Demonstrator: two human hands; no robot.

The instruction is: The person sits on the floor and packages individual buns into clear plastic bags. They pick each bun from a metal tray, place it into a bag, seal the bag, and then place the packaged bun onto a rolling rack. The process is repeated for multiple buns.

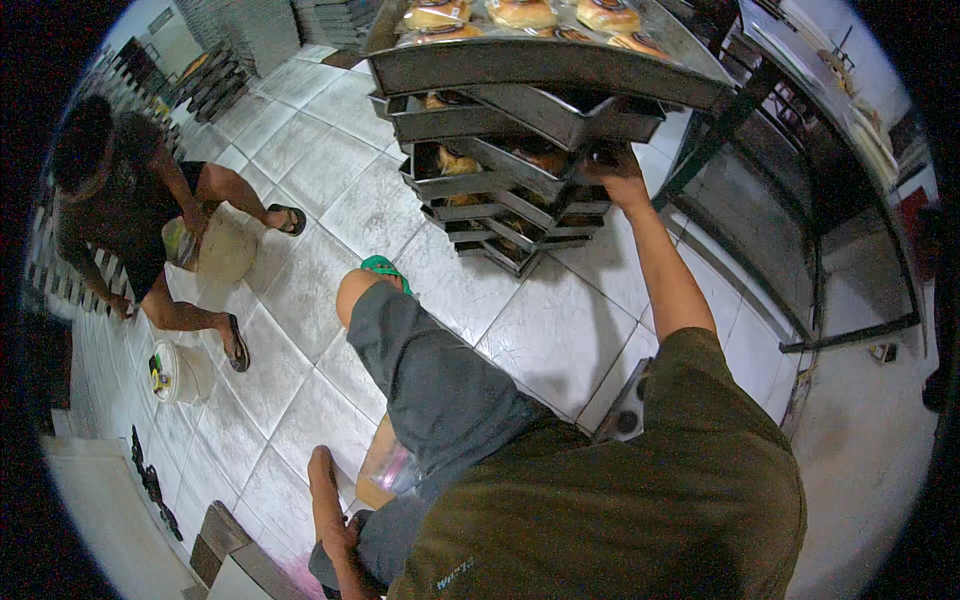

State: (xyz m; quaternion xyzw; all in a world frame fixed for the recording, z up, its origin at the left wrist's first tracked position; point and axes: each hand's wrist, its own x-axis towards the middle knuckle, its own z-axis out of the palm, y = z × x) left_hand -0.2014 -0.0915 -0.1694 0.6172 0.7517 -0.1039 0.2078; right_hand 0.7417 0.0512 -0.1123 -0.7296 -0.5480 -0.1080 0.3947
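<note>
My right hand (617, 172) reaches into the right side of a stack of metal trays (548, 75), below the top tray. Its fingers curl in shadow around something dark and shiny beside a tray corner; I cannot make out what it is. Wrapped round buns (522, 13) lie on the top tray, and more buns (457, 162) show in the crisscrossed trays beneath. Low at the left of my body, my left hand (343, 540) is down by my grey shorts (440, 365). Its fingers are too dark and hidden to make out.
At the left another person (120, 190) sits low, a hand at a pale tub (228, 245). A white bucket (180, 373) stands on the tiled floor (375, 205) nearby. A dark-framed rack (850, 335) is at the right. A cardboard box (376, 465) lies beside my legs.
</note>
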